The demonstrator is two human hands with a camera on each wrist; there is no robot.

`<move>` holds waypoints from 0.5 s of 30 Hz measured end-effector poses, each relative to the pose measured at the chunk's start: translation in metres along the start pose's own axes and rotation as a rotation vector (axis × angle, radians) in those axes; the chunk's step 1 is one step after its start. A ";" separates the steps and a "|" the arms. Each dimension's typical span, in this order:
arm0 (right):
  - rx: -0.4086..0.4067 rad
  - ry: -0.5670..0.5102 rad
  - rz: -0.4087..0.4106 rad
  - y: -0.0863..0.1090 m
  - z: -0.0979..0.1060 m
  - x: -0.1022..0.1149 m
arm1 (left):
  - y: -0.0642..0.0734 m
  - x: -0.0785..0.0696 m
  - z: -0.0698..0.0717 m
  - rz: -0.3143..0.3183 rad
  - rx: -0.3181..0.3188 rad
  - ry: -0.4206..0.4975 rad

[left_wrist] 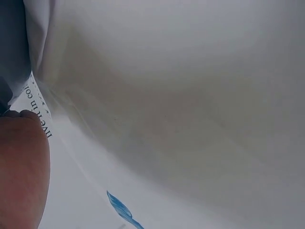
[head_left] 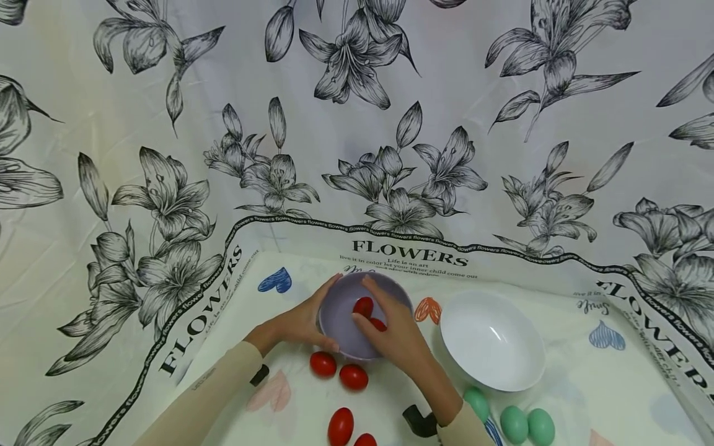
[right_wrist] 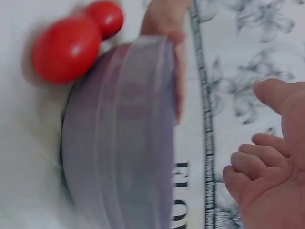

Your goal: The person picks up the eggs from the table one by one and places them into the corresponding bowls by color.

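Observation:
A purple bowl stands on the patterned cloth. My left hand grips its left side, thumb on the near wall and fingers toward the far rim. Above the bowl is my right hand, thumb spread away from loosely bent fingers; the right wrist view shows no object in its palm. Inside the bowl lie a red egg and another red egg, partly hidden by that hand. Just in front of the bowl sit two more, a left red egg and a right red egg.
A white bowl stands to the right. Green eggs lie in front of it. Nearer me are another red egg and one cut off by the frame edge. A flower-printed cloth hangs behind.

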State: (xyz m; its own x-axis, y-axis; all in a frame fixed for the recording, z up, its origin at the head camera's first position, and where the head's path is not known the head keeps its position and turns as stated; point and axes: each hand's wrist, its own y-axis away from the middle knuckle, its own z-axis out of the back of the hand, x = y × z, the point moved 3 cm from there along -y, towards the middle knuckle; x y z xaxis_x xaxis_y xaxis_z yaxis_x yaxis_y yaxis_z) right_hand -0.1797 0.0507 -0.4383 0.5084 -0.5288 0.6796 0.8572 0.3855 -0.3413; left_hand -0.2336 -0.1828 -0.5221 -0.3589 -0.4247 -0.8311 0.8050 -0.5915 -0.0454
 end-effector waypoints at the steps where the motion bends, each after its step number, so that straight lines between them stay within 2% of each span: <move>1: -0.003 -0.010 0.001 0.005 0.005 0.005 | -0.001 -0.001 0.001 -0.007 -0.003 0.000; 4: 0.010 -0.043 -0.026 0.025 0.019 0.020 | -0.004 -0.002 0.003 -0.017 -0.009 -0.003; 8: 0.048 -0.096 -0.072 0.055 0.027 0.032 | -0.006 -0.006 0.004 -0.023 -0.014 0.015; 12: 0.153 -0.164 -0.146 0.086 0.024 0.035 | -0.006 -0.009 0.003 -0.023 -0.018 0.020; 15: 0.277 -0.242 -0.241 0.107 0.018 0.033 | -0.006 -0.010 0.002 -0.021 -0.018 0.019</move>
State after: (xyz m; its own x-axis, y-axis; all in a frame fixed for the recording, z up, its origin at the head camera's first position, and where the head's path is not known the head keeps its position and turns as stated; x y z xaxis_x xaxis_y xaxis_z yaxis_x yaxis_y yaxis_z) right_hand -0.0724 0.0882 -0.4410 0.2349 -0.4486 0.8623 0.8781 0.4784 0.0097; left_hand -0.2359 -0.1764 -0.5126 -0.3670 -0.3991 -0.8402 0.8058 -0.5877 -0.0728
